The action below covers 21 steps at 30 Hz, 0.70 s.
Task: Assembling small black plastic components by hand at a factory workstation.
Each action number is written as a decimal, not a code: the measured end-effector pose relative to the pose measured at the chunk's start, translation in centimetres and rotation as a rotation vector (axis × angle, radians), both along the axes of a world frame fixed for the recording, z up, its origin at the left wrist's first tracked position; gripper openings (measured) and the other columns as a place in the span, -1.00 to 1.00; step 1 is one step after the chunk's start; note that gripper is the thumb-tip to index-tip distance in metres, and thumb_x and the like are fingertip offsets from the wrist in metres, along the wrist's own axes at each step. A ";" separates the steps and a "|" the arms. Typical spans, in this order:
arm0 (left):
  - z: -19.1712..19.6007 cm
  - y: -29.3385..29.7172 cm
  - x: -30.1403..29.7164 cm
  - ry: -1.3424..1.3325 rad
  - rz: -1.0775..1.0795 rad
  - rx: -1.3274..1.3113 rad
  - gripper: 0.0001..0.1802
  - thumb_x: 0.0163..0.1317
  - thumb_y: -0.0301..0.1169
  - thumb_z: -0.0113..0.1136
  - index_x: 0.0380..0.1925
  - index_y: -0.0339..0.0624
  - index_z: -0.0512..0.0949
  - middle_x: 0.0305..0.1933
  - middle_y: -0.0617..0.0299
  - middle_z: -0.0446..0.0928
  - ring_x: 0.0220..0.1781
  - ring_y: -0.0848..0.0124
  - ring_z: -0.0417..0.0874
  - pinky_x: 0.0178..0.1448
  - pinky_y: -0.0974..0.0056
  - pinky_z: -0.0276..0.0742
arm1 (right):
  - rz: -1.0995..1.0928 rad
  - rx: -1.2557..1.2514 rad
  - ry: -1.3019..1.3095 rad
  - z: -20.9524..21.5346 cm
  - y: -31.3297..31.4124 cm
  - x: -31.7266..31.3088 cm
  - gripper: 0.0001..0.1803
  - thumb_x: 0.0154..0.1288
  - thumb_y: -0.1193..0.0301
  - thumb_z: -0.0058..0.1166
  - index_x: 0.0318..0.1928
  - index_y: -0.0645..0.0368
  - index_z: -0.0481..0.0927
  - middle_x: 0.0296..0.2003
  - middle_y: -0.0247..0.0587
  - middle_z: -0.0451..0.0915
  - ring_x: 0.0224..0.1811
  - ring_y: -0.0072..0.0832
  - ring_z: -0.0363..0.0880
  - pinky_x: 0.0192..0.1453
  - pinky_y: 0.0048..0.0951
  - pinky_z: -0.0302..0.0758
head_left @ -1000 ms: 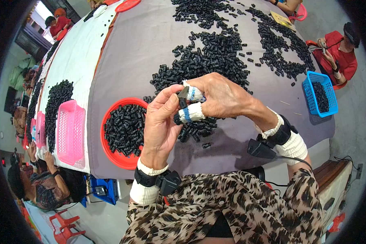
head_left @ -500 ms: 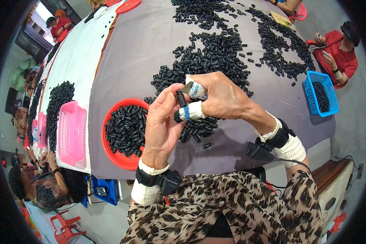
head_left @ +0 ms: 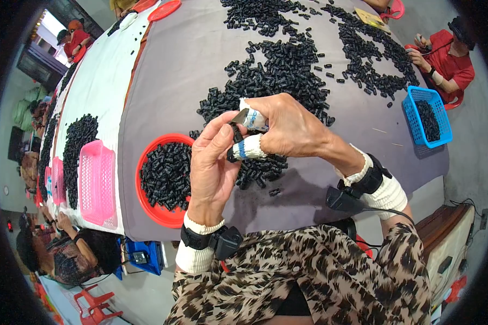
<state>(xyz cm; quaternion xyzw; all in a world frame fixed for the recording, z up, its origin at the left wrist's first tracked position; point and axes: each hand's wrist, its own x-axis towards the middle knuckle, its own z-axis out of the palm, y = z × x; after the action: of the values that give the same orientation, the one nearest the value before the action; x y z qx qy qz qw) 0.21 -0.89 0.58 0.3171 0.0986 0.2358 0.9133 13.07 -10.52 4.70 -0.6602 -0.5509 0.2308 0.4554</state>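
Note:
Pinched between the thumb and fingers of my left hand (head_left: 214,157) is a small black cylindrical part (head_left: 236,132). My right hand (head_left: 293,127) is closed around a small knife whose pointed metal blade (head_left: 241,116) meets the upper end of that part. White wrapping with blue print surrounds the knife's grip area, which my fingers mostly hide. A white knitted finger sleeve (head_left: 249,148) with a blue band covers a right-hand finger or thumb, its dark tip near the part. Beyond both hands spreads a large pile of similar black parts (head_left: 276,76).
Left of my left hand stands a red basin (head_left: 160,216) full of black parts. Farther left is a pink basket (head_left: 98,189). At the right edge sits a blue basket (head_left: 443,130) with black parts, near a person in red (head_left: 458,70). Other people sit around the tables.
The view has shifted slightly. The black part tilts a little differently in my left fingers, with the blade still against it. The person at the right has moved their hands.

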 end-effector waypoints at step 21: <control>-0.9 0.2 -0.3 -0.044 -0.016 -0.052 -0.76 0.27 -0.44 -0.03 -0.10 -0.33 0.43 -0.23 0.17 0.52 -0.20 0.47 0.56 -0.06 0.39 0.52 | 0.062 -0.036 0.015 -0.6 0.5 -0.1 -0.67 -0.11 0.25 0.21 -0.46 0.28 0.51 -0.59 -0.10 0.51 -0.55 -0.31 0.47 -0.41 -0.36 0.38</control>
<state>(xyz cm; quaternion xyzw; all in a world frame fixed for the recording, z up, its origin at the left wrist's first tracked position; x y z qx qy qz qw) -0.07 -0.73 -0.32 0.2887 0.0819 0.2328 0.9251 13.02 -10.07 4.07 -0.6492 -0.5634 0.2596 0.4402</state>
